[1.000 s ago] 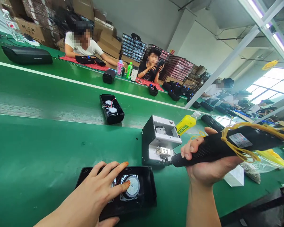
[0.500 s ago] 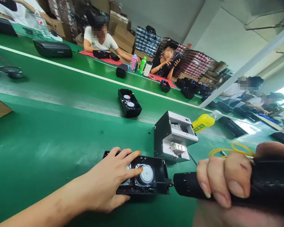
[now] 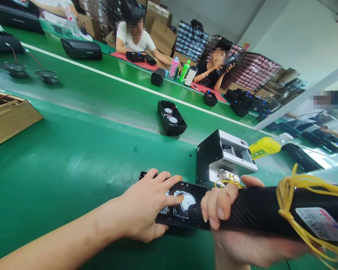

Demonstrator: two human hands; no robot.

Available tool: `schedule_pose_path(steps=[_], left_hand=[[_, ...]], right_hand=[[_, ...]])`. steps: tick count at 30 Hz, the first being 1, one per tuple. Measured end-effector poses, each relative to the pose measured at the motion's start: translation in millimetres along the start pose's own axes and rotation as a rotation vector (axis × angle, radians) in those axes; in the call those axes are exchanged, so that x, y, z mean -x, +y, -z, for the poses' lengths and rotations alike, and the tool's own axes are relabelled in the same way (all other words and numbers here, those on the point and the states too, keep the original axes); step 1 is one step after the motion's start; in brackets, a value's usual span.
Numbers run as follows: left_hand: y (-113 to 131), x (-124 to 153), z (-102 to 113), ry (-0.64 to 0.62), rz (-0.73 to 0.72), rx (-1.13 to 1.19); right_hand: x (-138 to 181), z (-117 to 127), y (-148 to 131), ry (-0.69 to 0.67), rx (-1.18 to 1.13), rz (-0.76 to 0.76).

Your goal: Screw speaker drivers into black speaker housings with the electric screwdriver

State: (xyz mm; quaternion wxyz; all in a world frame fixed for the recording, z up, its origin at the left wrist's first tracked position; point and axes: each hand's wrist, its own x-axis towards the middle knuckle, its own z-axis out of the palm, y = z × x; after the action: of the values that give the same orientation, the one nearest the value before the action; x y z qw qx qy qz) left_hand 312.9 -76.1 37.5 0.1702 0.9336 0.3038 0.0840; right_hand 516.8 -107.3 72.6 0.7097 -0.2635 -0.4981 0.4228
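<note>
My left hand lies across a black speaker housing on the green bench. Its fingers reach over the open top and the thumb presses the near side. A round silver speaker driver shows inside the housing; a second one is mostly hidden under my fingers. My right hand is wrapped round a black electric screwdriver with yellow cord tied about its body. The tool's front end lies over the housing's right part, and its tip is hidden from view.
A black and silver machine stands just behind the housing, beside a yellow-labelled bottle. Another open housing sits farther back. At left are a cardboard box and loose speaker drivers. Co-workers sit across the bench.
The screwdriver in my right hand has moved left, from the housing's right end to over its interior. My left hand stays on the housing. The whole view has shifted left.
</note>
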Motion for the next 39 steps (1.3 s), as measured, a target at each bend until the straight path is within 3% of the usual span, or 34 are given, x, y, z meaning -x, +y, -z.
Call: schedule_pose_path(steps=[39], left_hand=[[-0.5,0.3,0.1,0.021,-0.012,-0.001]], right_hand=[[4.9,1.7,2.0,-0.007,0.075,-0.004]])
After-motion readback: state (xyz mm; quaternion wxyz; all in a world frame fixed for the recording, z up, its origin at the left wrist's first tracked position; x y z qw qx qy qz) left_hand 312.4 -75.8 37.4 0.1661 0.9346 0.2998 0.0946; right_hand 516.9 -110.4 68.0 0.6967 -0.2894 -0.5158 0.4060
